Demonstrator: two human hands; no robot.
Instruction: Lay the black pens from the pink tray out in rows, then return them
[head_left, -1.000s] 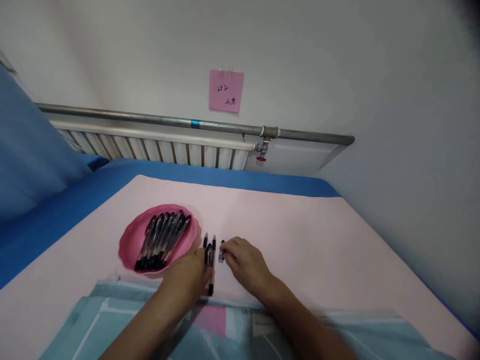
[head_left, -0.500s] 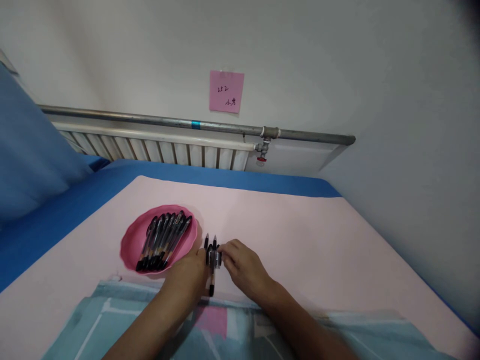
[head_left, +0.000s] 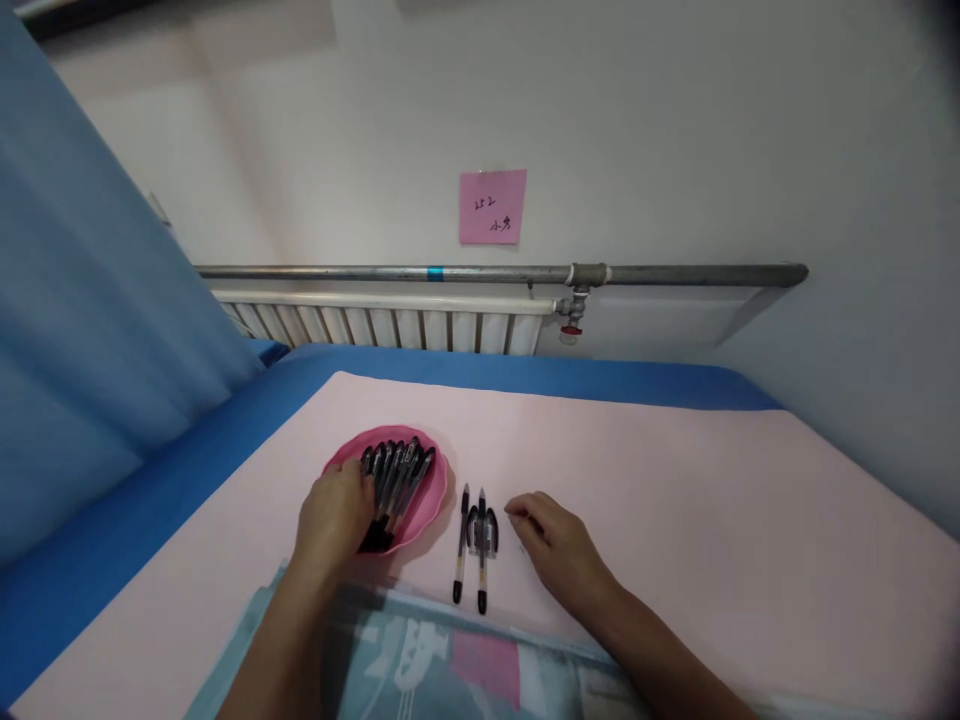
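Note:
A pink dish (head_left: 433,497) on the pink sheet holds several black pens (head_left: 396,478). My left hand (head_left: 332,517) lies over the dish's near left side, fingers curled onto the pens there; whether it grips one is hidden. Two uncapped pens (head_left: 471,545) lie side by side right of the dish, with caps (head_left: 486,530) beside them. My right hand (head_left: 555,545) rests on the sheet just right of the caps, fingers loosely bent, nothing visible in it.
A blue mattress edge (head_left: 525,375) borders the pink sheet (head_left: 675,500). A radiator (head_left: 390,322) and a metal pipe (head_left: 495,272) run along the wall under a pink note (head_left: 492,206). A blue curtain (head_left: 82,330) hangs left. Patterned cloth (head_left: 450,665) lies nearest me.
My left hand left the two pens and moved left onto the pens in the dish. My right hand let go of a cap beside the pens and drew right. The view shifted.

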